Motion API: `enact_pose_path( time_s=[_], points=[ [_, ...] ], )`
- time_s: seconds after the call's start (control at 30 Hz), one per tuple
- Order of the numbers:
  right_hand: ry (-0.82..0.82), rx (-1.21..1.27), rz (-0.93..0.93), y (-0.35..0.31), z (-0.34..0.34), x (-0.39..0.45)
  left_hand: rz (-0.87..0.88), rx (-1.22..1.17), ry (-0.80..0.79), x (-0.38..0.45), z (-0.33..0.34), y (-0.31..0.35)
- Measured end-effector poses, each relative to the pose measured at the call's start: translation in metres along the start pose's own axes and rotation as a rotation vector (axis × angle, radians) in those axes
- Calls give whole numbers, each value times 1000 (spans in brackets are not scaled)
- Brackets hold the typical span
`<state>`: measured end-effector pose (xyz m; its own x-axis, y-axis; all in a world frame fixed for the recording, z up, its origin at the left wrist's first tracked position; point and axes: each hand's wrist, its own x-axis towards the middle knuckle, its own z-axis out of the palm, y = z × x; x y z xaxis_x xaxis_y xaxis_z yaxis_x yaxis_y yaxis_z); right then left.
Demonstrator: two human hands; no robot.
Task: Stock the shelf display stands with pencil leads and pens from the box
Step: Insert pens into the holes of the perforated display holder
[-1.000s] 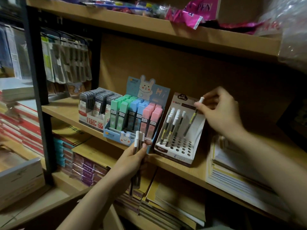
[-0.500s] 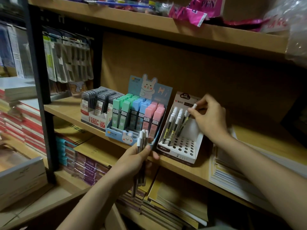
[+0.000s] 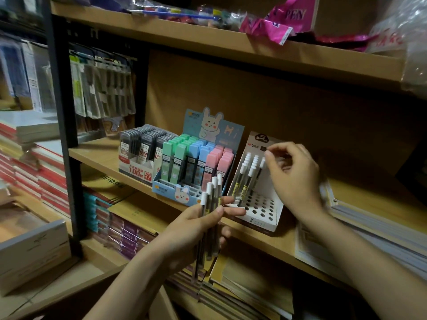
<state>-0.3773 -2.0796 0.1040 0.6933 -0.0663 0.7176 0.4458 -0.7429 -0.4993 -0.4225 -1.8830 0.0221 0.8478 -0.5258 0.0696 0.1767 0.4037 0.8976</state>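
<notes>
Dim wooden shelving (image 3: 208, 40) (black metal upright (image 3: 62, 93)) with brown backboard (image 3: 277, 100).

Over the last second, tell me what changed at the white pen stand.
The right hand carried one pen down into the white pen stand, in the third column beside the pens already standing, and let go; its fingers now hover empty just above the caps. The left hand kept its bundle of pens in front of the shelf edge. The lead displays did not move.

Your wooden shelf (image 3: 97, 155) carries, left to right: grey lead box (image 3: 141, 155); pastel rabbit stand (image 3: 196, 167); white pen stand (image 3: 258, 204); stacked paper (image 3: 381, 225).
</notes>
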Motion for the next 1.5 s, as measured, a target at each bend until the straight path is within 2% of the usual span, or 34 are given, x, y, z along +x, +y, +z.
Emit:
enact_pose_path(
  time_s=[0.1, 0.13, 0.23, 0.37, 0.43, 0.5, 0.53, 0.63, 0.73, 0.8, 0.93, 1.03, 1.13, 1.27, 1.5],
  points=[
    [-319, 135, 39, -23, 5, -26, 35, 115, -41, -2, 1, 1],
    [-375, 184, 77, -27, 8, -31, 36, 137, -47, -3, 2, 2],
    [-434, 342, 164, -33, 10, -30, 14, 131, -78, -5, 5, 3],
    [-510, 400, 219, -32, 4, -25, -30, 115, -147, -6, 4, 2],
    [-541, 463, 255, -32, 0, -26, -31, 22, -162, -3, 4, 2],
    [-500, 502, 307, -30, -8, -22, -13, -144, -86, 1, 5, 2],
    [-453, 516, 329, -28, -14, -18, 12, -157, 8, 3, 2, 1],
    [-244, 409, 260, -16, -34, 0, 62, -5, 268, 7, -10, -4],
    [-49, 100, 115, 0, -39, 9, 17, 88, 307, 7, -12, -11],
    [-3, 43, 66, 6, -31, 10, -10, 158, 300, 8, -8, -15],
    [10, 70, 52, 13, -12, 10, -109, 146, 227, 8, -1, -17],
    [-3, 78, 60, 18, -6, 8, -142, 122, 247, 6, -2, -18],
    [-7, 73, 33, 19, -6, 4, -113, 130, 250, 4, -4, -16],
    [-22, 55, 10, 18, -3, 8, -72, 96, 149, 5, -4, -13],
    [-105, -91, 68, 25, 11, 14, 2, 227, 245, 7, -2, -14]
  ],
)
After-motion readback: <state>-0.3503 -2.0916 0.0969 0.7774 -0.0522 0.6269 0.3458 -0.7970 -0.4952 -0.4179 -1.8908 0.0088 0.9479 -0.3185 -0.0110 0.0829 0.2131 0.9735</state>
